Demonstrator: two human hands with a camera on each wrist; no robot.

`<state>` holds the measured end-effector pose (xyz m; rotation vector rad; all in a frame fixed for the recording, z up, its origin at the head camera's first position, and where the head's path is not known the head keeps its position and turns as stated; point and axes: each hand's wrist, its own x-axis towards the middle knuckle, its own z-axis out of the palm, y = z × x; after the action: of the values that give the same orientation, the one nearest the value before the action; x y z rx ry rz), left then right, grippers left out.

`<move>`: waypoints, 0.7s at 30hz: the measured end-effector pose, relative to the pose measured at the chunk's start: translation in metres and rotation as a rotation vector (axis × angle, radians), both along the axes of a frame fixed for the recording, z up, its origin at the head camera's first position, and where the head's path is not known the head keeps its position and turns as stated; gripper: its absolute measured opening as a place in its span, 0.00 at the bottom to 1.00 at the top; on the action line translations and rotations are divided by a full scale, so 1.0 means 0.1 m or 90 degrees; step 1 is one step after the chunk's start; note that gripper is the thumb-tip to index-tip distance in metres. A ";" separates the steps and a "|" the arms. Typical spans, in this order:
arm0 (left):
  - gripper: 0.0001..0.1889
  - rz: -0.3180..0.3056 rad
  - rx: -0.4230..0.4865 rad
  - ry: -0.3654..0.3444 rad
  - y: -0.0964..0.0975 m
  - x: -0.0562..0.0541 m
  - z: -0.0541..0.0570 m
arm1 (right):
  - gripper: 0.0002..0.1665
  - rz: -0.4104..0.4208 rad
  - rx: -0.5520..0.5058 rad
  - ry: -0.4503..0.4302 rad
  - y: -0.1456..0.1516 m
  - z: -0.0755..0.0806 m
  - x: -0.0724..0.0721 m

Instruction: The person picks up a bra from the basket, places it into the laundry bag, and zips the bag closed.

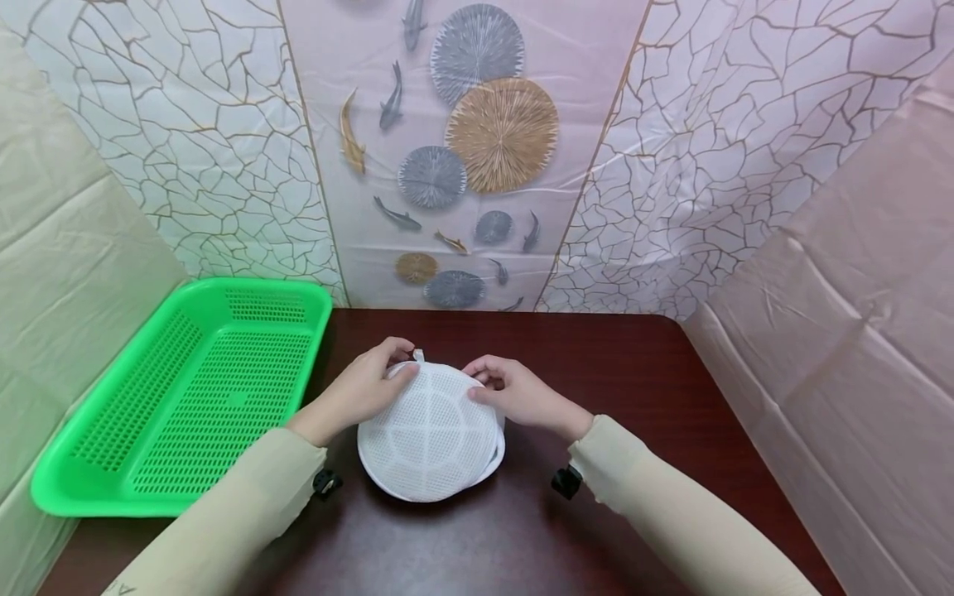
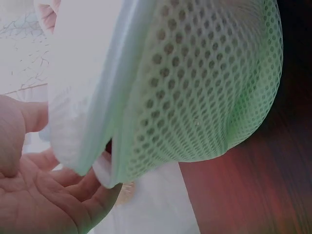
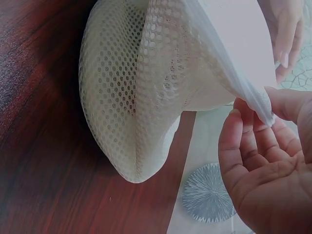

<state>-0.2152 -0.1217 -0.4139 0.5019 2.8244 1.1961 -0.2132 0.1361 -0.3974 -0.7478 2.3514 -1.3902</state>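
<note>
"Mesh bag (image 1: 426, 434): how does it look?"

"White and roughly round. Its face is fine mesh crossed by paler seam lines. The wrist views show coarser honeycomb mesh on the body, folded in places, and a smooth band along the rim. One small white tab (image 1: 419, 355) stands up at the far edge."

"Count, please."

"One bag; one green slotted basket (image 1: 224, 389); one left hand (image 1: 363, 386); one right hand (image 1: 525, 399); two black devices (image 1: 326, 484), one at each wrist."

"Position of the bag, and state of the hands?"

"It sits between the two hands, over the tabletop (image 1: 633, 372); whether its near edge rests there, I cannot tell. The left pinches the far rim beside the tab, thumb in front, fingers behind. The right pinches the far-right rim between thumb and fingers. Basket stands left of the bag, apart from it."
</note>
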 end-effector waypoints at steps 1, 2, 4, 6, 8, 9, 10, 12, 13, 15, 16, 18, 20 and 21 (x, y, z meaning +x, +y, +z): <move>0.20 0.000 -0.002 -0.004 0.01 0.00 -0.01 | 0.16 0.003 -0.001 0.000 0.00 0.00 0.00; 0.18 -0.001 -0.003 -0.006 0.02 -0.01 -0.01 | 0.16 0.005 -0.002 0.001 0.00 0.00 0.00; 0.15 -0.005 -0.006 -0.009 0.04 -0.01 -0.02 | 0.16 0.007 -0.001 0.002 0.01 0.00 0.00; 0.14 -0.007 -0.009 -0.012 0.04 0.00 -0.03 | 0.16 0.008 -0.001 -0.002 0.01 0.00 0.00; 0.14 -0.009 -0.011 -0.012 0.04 0.01 -0.04 | 0.16 0.005 0.005 -0.007 0.00 0.00 0.01; 0.14 -0.010 -0.013 -0.012 0.04 0.01 -0.04 | 0.16 0.004 0.009 -0.007 0.00 0.01 0.02; 0.15 -0.012 -0.015 -0.012 0.04 0.01 -0.05 | 0.16 0.003 0.013 -0.008 -0.01 0.00 0.02; 0.16 -0.011 -0.019 -0.013 0.04 0.02 -0.07 | 0.16 0.002 0.020 -0.005 -0.02 -0.01 0.02; 0.16 -0.010 -0.020 -0.014 0.05 0.02 -0.08 | 0.16 0.002 0.025 -0.001 -0.02 -0.02 0.01; 0.15 -0.005 -0.022 -0.012 0.05 0.03 -0.09 | 0.17 0.001 0.029 0.008 -0.02 -0.10 -0.03; 0.15 -0.002 -0.022 -0.008 0.05 0.03 -0.09 | 0.17 -0.001 0.030 0.011 -0.02 -0.15 -0.05; 0.13 0.004 -0.017 0.005 0.06 0.04 -0.09 | 0.17 -0.006 0.025 0.015 -0.01 -0.24 -0.10; 0.11 0.006 -0.008 0.024 0.06 0.05 -0.08 | 0.16 -0.015 0.015 0.018 -0.01 -0.33 -0.15; 0.10 0.006 -0.002 0.034 0.06 0.05 -0.08 | 0.15 -0.022 0.009 0.018 -0.01 -0.35 -0.16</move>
<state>-0.2100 -0.1156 -0.4219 0.5291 2.8756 1.1983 -0.2296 0.1355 -0.4321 -0.7316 2.4044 -1.3835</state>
